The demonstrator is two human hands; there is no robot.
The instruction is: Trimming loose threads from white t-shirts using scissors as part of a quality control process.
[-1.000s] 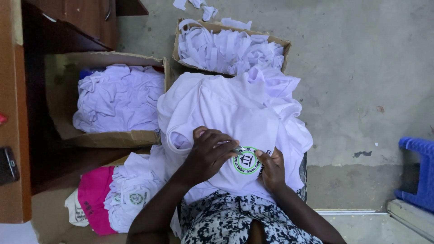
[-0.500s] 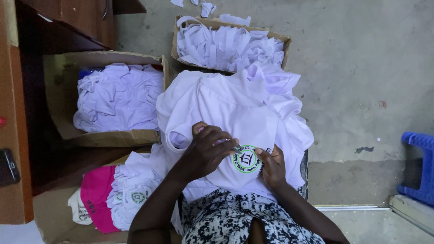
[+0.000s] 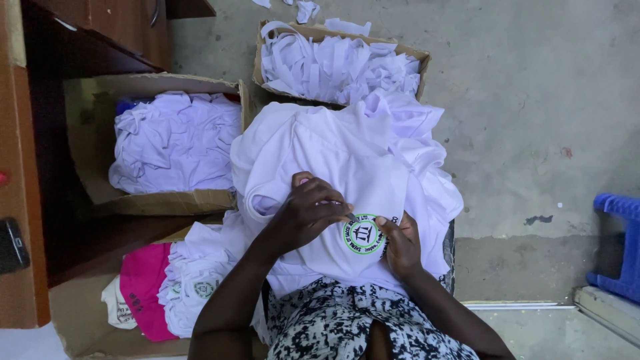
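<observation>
At the far left edge of the view, a brown wooden cabinet [image 3: 100, 33] stands on the floor, with a dark phone-like object [image 3: 12, 245] against its side. Beside it sits an open cardboard box [image 3: 160, 202] filled with crumpled white garments [image 3: 175, 140]. Below that box, near the bottom left corner, a pink cloth [image 3: 143, 287] lies among further white garments, some bearing small round green badges [image 3: 205, 289].

At the centre, a white shirt [image 3: 320, 153] is draped over a heap of similar shirts in front of the person, its lower part resting on the person's lap above a black-and-white patterned garment [image 3: 340, 327]. The left hand [image 3: 308, 212] lies on the shirt with fingers curled and pinched on the fabric just left of a round green-and-white badge [image 3: 363, 234]. The right hand [image 3: 400, 241] grips the shirt at the badge's right edge, thumb on top, fingers folded into the cloth. Both hands are thus closed on the same shirt, one on each side of the badge. Whether either hand holds a small tool cannot be determined.

Beyond the shirt, at the top centre, a second cardboard box [image 3: 410, 55] holds white strips and offcuts [image 3: 333, 67]; a few scraps [image 3: 307, 10] lie on the concrete floor [image 3: 533, 100] behind it.

At the right edge, a blue plastic stool [image 3: 620, 247] stands on the floor, well apart from the hands.
</observation>
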